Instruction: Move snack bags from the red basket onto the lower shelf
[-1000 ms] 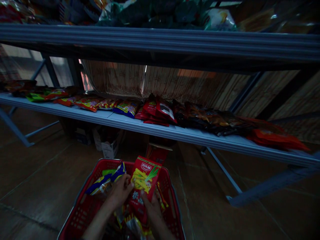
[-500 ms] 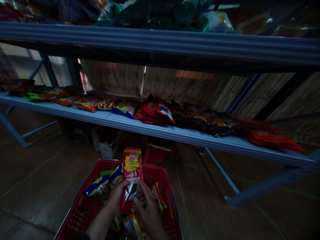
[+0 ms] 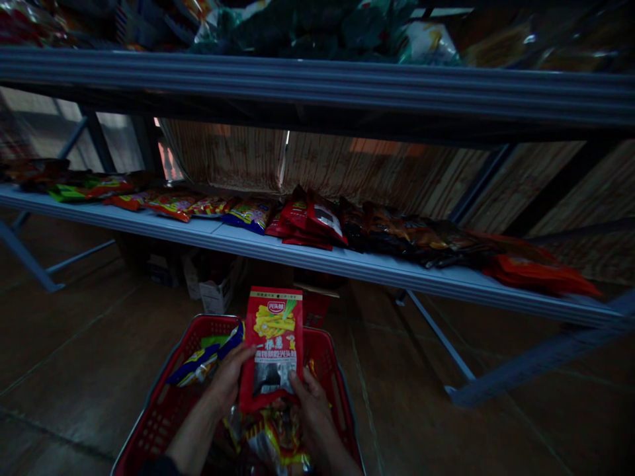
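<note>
A red snack bag (image 3: 274, 330) with yellow food pictured on its front is held upright over the basket, its printed face toward me. My left hand (image 3: 232, 373) grips its left edge. At the lower right edge, my right hand (image 3: 311, 400) pinches it with the thumb on the front. Below and around the hands is a red shopping basket (image 3: 149, 430) with several snack packets in it. Among these are a blue packet (image 3: 196, 365) at the left and a yellow-striped packet (image 3: 265, 441) under the held bag.
A blue metal shelf (image 3: 238, 243) crosses ahead, lined with several snack bags, including a red pile (image 3: 312, 218) and orange bags (image 3: 540, 264). Above it runs an upper shelf (image 3: 307, 82) with more packets. Cardboard boxes (image 3: 213, 291) stand beneath. A shelf leg (image 3: 540, 363) slants at the right.
The red snack bag now faces me more fully and looks wider. My right hand has shifted right and down to the bag's edge, uncovering more of the front.
</note>
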`<control>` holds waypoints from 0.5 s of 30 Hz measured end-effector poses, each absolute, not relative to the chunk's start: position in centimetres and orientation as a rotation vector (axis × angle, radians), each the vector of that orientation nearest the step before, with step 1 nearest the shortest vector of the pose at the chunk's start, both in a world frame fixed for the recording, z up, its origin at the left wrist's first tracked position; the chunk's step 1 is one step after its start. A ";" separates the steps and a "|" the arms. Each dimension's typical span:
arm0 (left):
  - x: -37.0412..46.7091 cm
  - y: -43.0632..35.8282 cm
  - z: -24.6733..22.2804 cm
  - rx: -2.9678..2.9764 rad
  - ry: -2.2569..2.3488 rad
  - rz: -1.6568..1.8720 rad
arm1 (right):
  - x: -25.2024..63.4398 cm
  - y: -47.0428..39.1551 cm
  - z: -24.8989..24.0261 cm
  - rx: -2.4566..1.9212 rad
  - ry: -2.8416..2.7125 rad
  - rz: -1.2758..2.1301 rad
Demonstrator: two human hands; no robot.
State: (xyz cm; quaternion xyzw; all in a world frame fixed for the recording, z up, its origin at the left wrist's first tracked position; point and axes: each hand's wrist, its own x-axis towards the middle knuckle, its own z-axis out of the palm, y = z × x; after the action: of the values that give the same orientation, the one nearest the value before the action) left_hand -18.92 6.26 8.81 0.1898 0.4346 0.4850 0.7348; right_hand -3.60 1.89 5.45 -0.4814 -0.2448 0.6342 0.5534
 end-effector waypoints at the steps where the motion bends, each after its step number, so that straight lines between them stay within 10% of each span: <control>1: -19.0 6.4 8.6 0.443 0.954 1.069 | -3.5 1.9 5.2 -1.148 -0.587 1.501; 15: -18.1 6.9 7.3 0.582 1.059 1.141 | -2.2 2.0 4.5 -1.504 -1.270 0.699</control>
State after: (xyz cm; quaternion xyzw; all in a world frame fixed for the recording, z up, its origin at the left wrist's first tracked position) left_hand -18.12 6.88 7.27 0.2586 0.4707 0.5069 0.6742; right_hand -2.15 2.00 4.52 -0.6227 -0.5255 0.2895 0.5023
